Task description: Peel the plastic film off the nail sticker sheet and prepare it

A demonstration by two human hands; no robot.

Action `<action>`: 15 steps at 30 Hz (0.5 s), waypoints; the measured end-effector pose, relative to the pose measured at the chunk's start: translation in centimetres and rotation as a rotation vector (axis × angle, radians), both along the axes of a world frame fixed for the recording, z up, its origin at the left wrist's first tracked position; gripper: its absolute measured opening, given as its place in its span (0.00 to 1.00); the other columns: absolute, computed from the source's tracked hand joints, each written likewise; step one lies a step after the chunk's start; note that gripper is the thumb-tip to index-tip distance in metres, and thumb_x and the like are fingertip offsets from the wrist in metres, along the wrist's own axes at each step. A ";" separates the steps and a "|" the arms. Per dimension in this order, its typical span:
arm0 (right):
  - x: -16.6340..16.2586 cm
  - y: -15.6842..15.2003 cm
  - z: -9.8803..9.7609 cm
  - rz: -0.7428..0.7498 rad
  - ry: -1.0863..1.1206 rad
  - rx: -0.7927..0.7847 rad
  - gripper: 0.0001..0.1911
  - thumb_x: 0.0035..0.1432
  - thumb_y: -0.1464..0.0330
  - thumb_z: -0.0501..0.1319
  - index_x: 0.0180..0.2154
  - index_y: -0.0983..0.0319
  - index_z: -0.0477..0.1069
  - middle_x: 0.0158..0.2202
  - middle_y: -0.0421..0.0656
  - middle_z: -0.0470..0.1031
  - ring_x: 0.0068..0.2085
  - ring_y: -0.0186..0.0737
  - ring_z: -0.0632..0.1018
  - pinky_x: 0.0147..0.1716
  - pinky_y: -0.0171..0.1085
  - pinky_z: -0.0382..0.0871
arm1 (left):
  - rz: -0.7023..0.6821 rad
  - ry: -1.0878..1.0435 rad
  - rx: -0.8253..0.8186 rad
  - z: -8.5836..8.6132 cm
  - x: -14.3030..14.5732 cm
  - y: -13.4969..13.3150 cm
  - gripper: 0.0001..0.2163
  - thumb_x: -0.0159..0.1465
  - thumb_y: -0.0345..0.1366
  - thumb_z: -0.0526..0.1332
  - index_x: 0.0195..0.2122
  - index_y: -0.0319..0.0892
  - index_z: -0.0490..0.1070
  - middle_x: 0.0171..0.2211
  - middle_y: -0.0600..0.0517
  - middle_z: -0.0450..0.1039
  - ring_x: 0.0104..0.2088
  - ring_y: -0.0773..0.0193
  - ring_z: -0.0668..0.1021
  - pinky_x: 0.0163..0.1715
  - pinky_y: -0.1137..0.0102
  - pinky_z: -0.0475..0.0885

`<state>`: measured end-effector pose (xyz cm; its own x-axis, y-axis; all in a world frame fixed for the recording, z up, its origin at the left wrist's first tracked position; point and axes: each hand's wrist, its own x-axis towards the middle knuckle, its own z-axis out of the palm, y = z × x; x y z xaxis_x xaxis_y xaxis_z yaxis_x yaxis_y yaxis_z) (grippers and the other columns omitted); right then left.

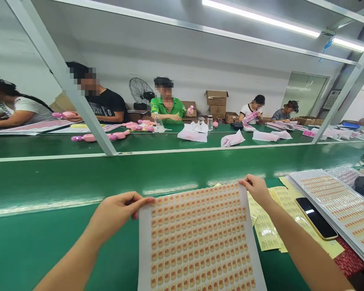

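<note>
A white sticker sheet (200,238) covered with rows of small orange labels is held up over the green work surface (48,242) in front of me. My left hand (118,212) pinches its upper left corner with closed fingers. My right hand (256,189) grips the upper right corner, fingers closed on the edge.
Yellow backing sheets (279,218) lie under my right arm, with a black phone (320,218) on them. More sticker sheets (339,206) are stacked at the right. Across the green conveyor belt (170,161), several people sit with pink toys (87,138) and white bags (194,133). A slanted metal post (79,101) stands at left.
</note>
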<state>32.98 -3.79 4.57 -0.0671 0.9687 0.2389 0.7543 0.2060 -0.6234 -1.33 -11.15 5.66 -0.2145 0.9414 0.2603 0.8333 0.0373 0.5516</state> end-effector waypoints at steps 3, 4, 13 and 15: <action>-0.7 2.4 -3.4 -0.062 0.042 -0.073 0.14 0.60 0.63 0.47 0.30 0.61 0.67 0.29 0.43 0.72 0.27 0.37 0.74 0.26 0.34 0.66 | 0.153 0.022 -0.081 -1.6 -0.1 1.9 0.16 0.59 0.44 0.50 0.37 0.40 0.72 0.28 0.53 0.77 0.29 0.62 0.76 0.28 0.71 0.69; -0.7 2.6 -4.6 -0.067 0.039 -0.089 0.14 0.61 0.65 0.46 0.36 0.62 0.68 0.34 0.45 0.74 0.29 0.37 0.76 0.27 0.34 0.68 | 0.184 0.026 -0.082 -2.6 -0.1 1.9 0.18 0.59 0.42 0.49 0.43 0.36 0.70 0.36 0.46 0.77 0.36 0.57 0.78 0.32 0.68 0.71; 0.5 -2.2 -12.7 0.045 -0.156 -0.132 0.20 0.59 0.72 0.47 0.52 0.64 0.65 0.52 0.50 0.69 0.55 0.46 0.69 0.52 0.43 0.63 | -0.164 0.276 0.064 -16.6 3.2 -5.3 0.25 0.60 0.48 0.49 0.55 0.41 0.65 0.56 0.45 0.66 0.56 0.50 0.66 0.50 0.55 0.67; 0.8 -2.8 -13.5 0.016 -0.212 -0.129 0.21 0.58 0.75 0.47 0.53 0.67 0.64 0.54 0.52 0.68 0.57 0.47 0.67 0.55 0.45 0.59 | -0.195 0.318 -0.004 -18.3 3.8 -6.7 0.25 0.62 0.46 0.47 0.58 0.43 0.61 0.58 0.47 0.63 0.58 0.51 0.63 0.52 0.56 0.65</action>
<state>33.78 -6.55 -8.91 -0.1184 0.9887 0.0920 0.8683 0.1481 -0.4733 2.47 -17.81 -12.59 0.0600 0.9578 0.2811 0.9548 -0.1372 0.2638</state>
